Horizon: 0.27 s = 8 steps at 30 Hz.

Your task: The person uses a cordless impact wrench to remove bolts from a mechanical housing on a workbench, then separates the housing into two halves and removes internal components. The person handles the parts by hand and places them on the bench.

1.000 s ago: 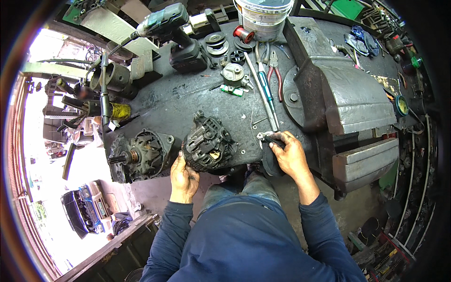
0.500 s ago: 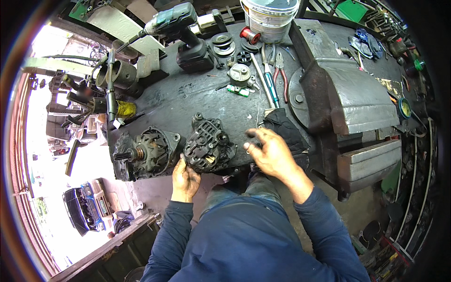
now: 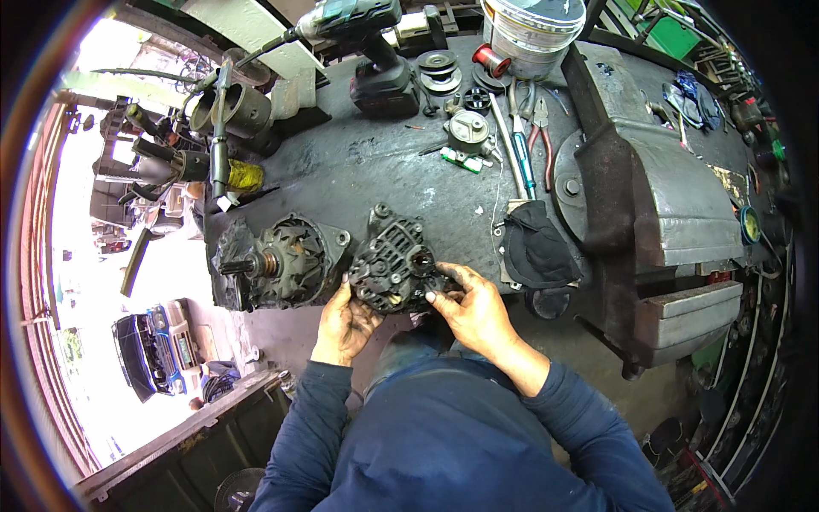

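Note:
At the near edge of the bench I hold a dark, greasy alternator rear half [image 3: 391,263]. My left hand [image 3: 345,324] is closed on its lower left side, with the thumb up along the edge. My right hand [image 3: 478,314] grips its right side, thumb and fingers closed at the rim; part of its fingers is hidden. Just left of it, apart from both hands, lies the alternator's other half [image 3: 294,256], with its finned rotor and a splined shaft [image 3: 243,266] pointing left.
A black cloth [image 3: 539,247] lies right of my hand, before a large bench vise [image 3: 665,205]. Farther back are pliers [image 3: 541,136], a screwdriver [image 3: 522,154], a round metal pump-like part [image 3: 467,130], pulleys [image 3: 439,72], a cordless impact wrench [image 3: 384,81] and a white bucket [image 3: 533,43].
My right hand has come left and down from over the bench onto the alternator rear half. The view has shifted, so the bench things appear farther right.

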### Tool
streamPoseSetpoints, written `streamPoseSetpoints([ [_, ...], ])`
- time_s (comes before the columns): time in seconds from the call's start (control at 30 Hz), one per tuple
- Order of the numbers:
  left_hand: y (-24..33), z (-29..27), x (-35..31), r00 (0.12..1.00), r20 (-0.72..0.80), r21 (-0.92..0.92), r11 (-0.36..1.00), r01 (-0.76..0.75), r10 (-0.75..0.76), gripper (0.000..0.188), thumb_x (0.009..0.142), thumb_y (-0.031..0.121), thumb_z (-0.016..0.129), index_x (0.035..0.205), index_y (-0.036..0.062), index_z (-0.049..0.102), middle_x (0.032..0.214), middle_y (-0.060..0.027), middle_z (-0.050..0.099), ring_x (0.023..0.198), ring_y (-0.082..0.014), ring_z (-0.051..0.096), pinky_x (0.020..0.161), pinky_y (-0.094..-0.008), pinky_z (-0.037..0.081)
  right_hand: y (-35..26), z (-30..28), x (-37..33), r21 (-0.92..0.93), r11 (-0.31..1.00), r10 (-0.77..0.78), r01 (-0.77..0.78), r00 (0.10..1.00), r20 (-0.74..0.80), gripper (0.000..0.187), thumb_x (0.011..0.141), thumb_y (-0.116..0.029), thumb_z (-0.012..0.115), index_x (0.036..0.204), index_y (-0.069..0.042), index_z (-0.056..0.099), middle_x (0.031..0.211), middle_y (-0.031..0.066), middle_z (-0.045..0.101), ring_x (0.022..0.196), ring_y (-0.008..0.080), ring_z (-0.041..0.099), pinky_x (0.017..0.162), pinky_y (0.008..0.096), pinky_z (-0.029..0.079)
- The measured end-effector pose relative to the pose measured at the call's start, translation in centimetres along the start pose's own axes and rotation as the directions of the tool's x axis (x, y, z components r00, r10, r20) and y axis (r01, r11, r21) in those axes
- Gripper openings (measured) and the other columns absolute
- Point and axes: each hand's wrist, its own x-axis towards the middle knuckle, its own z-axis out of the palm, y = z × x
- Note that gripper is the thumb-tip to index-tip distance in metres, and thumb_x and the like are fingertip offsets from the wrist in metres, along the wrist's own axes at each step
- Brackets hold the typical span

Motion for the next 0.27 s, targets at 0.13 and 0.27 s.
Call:
streamPoseSetpoints([
  [0.13, 0.1, 1.9, 0.8, 0.999, 0.018, 0.045, 0.998, 0.044, -0.045, 0.051, 0.114, 0.049, 0.047, 0.150, 0.0142, 0.056, 0.150, -0.0099, 0.063, 0.136, -0.0341, 0.060, 0.113, -0.0595, 0.047, -1.8, -1.3, -0.7, 0.049, 0.994, 0.093, -0.094, 0.996, 0.003, 0.055, 0.093, -0.012, 0.081, 0.141, 0.006, 0.063, 0.112, 0.0153, 0.070, 0.088, 0.0240, 0.077, 0.080, 0.0359, 0.061],
  [0.27, -0.6, 2.9, 3.5, 0.985, 0.109, -0.014, 0.990, 0.139, -0.137, 0.046, 0.114, 0.045, 0.049, 0.144, 0.0115, 0.059, 0.142, -0.0117, 0.068, 0.132, -0.0321, 0.064, 0.115, -0.0618, 0.047, -3.9, -3.0, -1.5, -0.237, 0.970, 0.058, -0.054, 0.998, 0.011, 0.060, 0.091, -0.019, 0.084, 0.144, 0.001, 0.064, 0.106, 0.0121, 0.069, 0.093, 0.0264, 0.076, 0.085, 0.0366, 0.060],
])
